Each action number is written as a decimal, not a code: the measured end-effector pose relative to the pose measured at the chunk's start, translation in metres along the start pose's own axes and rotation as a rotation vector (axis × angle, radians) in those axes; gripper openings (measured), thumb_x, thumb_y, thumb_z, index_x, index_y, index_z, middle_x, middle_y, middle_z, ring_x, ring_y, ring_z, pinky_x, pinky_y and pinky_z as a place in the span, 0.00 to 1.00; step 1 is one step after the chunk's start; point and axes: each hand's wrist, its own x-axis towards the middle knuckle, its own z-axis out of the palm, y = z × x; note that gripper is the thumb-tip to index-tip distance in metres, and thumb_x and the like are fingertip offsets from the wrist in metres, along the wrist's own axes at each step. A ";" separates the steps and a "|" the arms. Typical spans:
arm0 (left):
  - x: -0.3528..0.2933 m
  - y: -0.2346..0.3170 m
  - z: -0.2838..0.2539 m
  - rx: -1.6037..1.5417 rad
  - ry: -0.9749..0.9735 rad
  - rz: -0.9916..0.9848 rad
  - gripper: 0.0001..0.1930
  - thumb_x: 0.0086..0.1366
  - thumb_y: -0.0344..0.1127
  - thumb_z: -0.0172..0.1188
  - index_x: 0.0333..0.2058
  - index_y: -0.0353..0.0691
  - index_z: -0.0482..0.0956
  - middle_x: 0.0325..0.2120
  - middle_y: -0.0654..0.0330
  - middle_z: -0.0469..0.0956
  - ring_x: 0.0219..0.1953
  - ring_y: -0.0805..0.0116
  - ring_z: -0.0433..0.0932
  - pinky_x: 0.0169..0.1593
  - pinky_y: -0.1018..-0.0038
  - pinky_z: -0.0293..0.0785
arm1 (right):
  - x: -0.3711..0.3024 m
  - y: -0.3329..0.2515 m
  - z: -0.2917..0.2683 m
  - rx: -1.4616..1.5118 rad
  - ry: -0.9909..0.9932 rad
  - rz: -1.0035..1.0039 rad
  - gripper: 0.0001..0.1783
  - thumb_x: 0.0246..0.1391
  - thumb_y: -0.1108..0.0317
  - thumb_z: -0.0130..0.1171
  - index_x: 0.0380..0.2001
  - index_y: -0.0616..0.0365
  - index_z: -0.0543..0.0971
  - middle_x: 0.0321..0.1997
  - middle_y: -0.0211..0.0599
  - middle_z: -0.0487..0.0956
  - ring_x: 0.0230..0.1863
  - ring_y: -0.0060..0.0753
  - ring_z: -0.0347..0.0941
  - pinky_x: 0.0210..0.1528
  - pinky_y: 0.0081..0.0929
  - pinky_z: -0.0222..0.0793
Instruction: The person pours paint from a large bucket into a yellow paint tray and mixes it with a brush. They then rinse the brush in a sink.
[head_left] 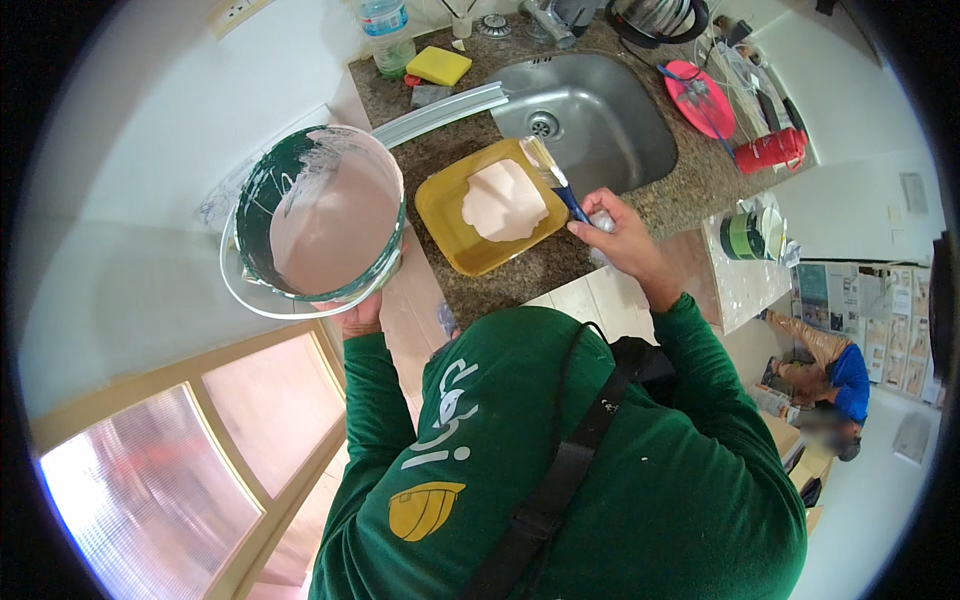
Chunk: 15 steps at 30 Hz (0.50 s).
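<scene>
A green paint bucket (pixel 254 222) with a white wire handle is tilted so that the pale pink paint (pixel 345 215) inside faces up. My left hand (pixel 360 316) is closed under its lower side, most of the fingers hidden behind it. On the granite counter sits a yellow paint tray (pixel 450 245) holding a pool of the same pale paint (pixel 503 200). In my right hand (pixel 625 238) is a paintbrush (pixel 568 200) with a blue handle. Its paint-coated bristles lie at the tray's far right corner.
Behind the tray is a steel sink (pixel 610 125). A yellow sponge (pixel 440 66), a water bottle (pixel 386 35) and a pink plate (pixel 700 98) surround it. A paint can (pixel 745 235) stands at right, and another person (pixel 835 385) is farther off. A paned door (pixel 200 420) is at lower left.
</scene>
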 end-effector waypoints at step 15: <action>0.012 -0.008 0.022 0.072 -0.020 -0.073 0.35 0.76 0.63 0.43 0.71 0.46 0.65 0.70 0.54 0.67 0.71 0.51 0.65 0.73 0.46 0.59 | -0.006 0.021 0.010 0.001 0.269 0.165 0.13 0.57 0.61 0.67 0.34 0.62 0.85 0.24 0.25 0.80 0.27 0.16 0.71 0.30 0.25 0.68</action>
